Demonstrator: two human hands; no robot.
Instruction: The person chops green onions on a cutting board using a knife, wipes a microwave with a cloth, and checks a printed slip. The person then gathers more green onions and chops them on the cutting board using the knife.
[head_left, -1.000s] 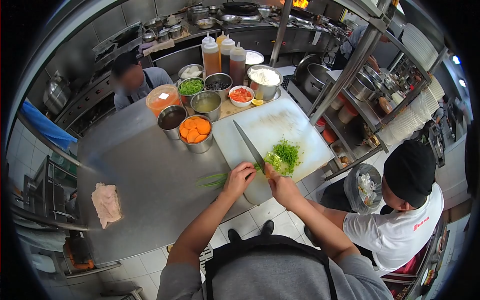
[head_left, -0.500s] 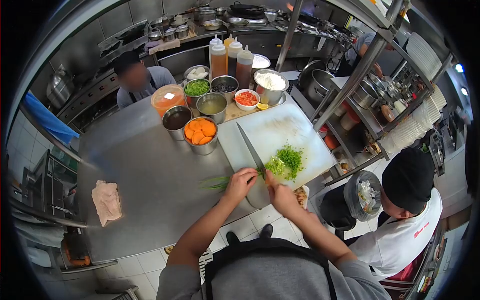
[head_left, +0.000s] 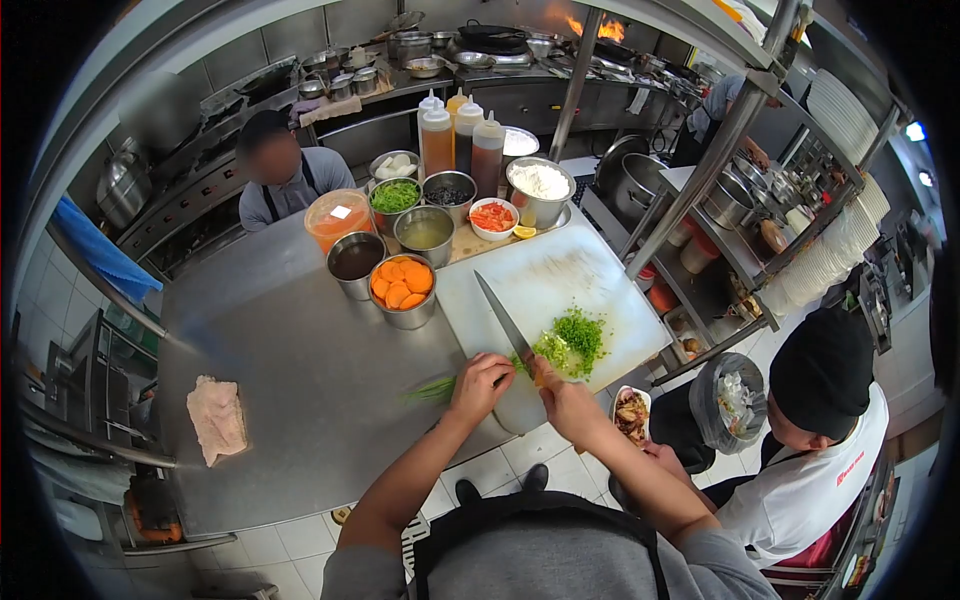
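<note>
Steel table (head_left: 300, 430) fills the lower left and centre of the frame. On it, right of centre, I see a white cutting board (head_left: 590, 270). The knife (head_left: 503, 312) slants across the board, tip toward the top of the frame. I have the right hand (head_left: 570, 408) closed around its handle. The left hand (head_left: 482, 385), at the board's left edge, has fingers curled nearly closed over green stalks (head_left: 432, 389), which trail left over the table. Pot of carrot slices (head_left: 402, 285), above centre. Chopped greens (head_left: 582, 338) lie right of the blade.
</note>
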